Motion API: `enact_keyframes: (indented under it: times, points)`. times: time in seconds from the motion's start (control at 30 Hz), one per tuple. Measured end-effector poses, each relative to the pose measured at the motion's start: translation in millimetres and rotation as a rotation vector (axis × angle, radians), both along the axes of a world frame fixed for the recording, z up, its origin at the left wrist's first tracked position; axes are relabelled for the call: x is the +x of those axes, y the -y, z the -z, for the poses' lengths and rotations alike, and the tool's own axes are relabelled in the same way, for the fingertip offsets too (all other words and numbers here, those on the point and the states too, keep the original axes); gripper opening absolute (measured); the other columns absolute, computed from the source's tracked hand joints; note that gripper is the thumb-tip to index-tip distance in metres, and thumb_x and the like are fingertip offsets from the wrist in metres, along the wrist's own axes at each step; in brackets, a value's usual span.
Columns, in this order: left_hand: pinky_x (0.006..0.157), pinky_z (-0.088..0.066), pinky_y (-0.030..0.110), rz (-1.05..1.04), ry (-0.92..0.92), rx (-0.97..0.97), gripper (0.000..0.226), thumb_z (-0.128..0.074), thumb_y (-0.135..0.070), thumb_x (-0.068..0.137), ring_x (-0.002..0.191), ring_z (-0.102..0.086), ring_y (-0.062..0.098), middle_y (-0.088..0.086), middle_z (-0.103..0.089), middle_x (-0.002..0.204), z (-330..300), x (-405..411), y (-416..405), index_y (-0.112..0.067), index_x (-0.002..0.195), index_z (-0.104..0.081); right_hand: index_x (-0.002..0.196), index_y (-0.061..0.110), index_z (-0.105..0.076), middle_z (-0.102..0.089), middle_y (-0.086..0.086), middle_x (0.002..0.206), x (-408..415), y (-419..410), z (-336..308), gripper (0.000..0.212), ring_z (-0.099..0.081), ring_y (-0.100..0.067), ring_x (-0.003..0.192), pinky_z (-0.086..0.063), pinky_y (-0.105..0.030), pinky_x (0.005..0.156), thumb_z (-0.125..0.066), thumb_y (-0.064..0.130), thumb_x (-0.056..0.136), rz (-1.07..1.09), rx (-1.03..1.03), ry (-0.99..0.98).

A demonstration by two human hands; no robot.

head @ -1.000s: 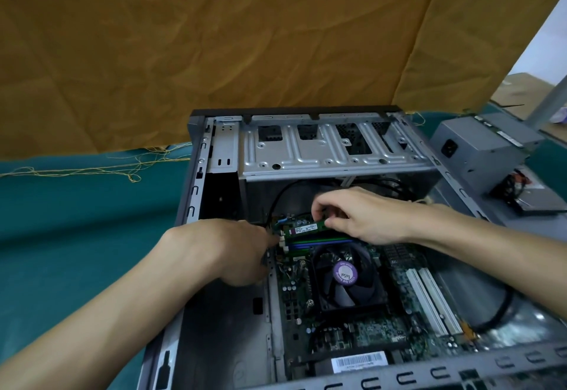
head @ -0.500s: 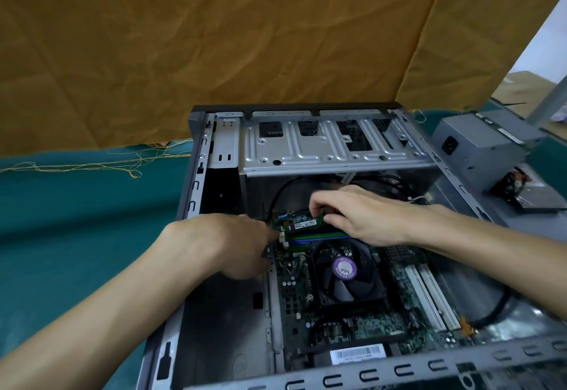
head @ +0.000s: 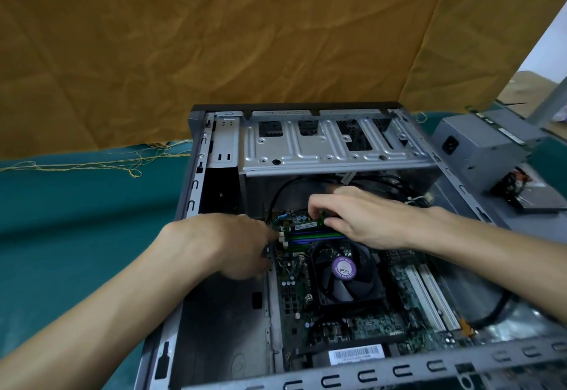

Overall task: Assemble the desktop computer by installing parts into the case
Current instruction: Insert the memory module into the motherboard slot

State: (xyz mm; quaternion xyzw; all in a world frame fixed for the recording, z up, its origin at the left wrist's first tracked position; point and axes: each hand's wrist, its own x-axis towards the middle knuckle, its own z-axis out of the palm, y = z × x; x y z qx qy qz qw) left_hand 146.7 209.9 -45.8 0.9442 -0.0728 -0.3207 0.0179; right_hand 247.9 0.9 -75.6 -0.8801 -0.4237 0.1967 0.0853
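Teal cloth (head: 76, 221), fan label (head: 344, 268) "foxSol"

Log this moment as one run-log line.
step: seating green memory stick | right hand: pinching stick | left hand: fingertip at white slot latch | grey metal case: open

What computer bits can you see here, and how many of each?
Computer case: 1
Memory stick: 1
Cooling fan: 1
White card slots: 2
Power supply box: 1
Total: 6
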Motion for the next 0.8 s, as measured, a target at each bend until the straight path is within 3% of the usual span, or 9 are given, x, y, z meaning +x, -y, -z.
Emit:
enact_keyframes:
  times: [0.8]
  points:
    - [0.106,-0.040,0.032,0.031,0.023,-0.017,0.059,-0.045,-0.044,0.105,0.138,-0.048,0.024,-0.001,-0.050,0.151,0.8,-0.6,-0.4,-0.039,0.160,-0.023,0.109,0.046,-0.042,-0.048,0.009,0.098,2.4,2.5,3.2,0.017,-0.052,-0.019,0.098,-0.050,-0.051,0.086,-0.048,0.030,0.107,-0.018,0.004,0.017]
